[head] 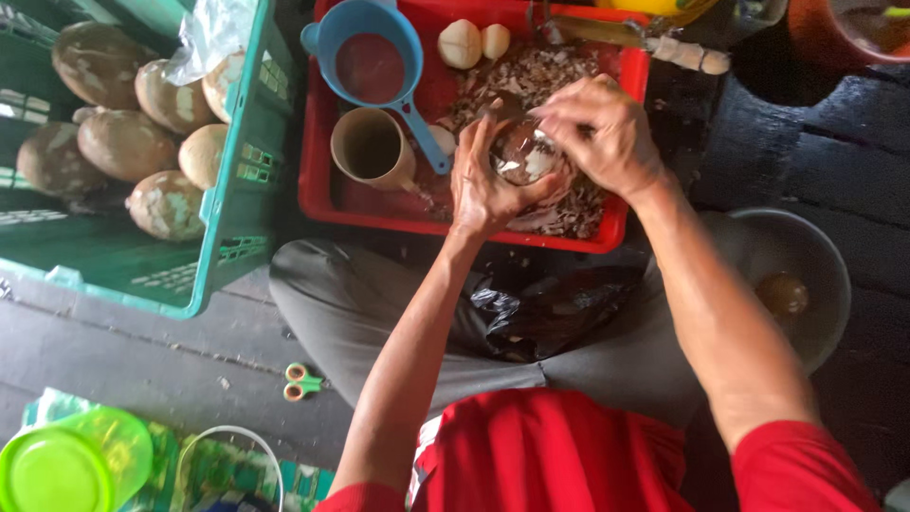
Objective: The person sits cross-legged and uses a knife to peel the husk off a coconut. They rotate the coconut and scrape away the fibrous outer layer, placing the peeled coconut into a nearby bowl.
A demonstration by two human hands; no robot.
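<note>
1. A round, partly peeled coconut [524, 156] is held above the red tray [322, 180], over the heap of brown husk shavings [559, 76] that covers the tray's right half.
2. The left hand [485, 180] is cupped under and against the left side of the coconut; its grip is closed on the fruit, with the fingers wrapped up around it from below.
3. The right hand [602, 133] is laid over the coconut from the upper right, fingers curled down onto its top. Its grip is closed; whether a blade or scraper is enclosed cannot be told, since the fingers hide it.
4. The coconut thus lies between the two grips: right of the left palm, and below and left of the right knuckles. No long axis can be made out; the fruit reads as nearly round. Both hands are touching it, so neither is nearer.
5. In the tray's left half a blue scoop [372, 57] and a tan cup [370, 147] are seen, with two peeled pale pieces [474, 43] at the far edge.
6. More unpeeled coconuts [123, 142] are kept in the green crate [227, 218], well apart to the left.
</note>
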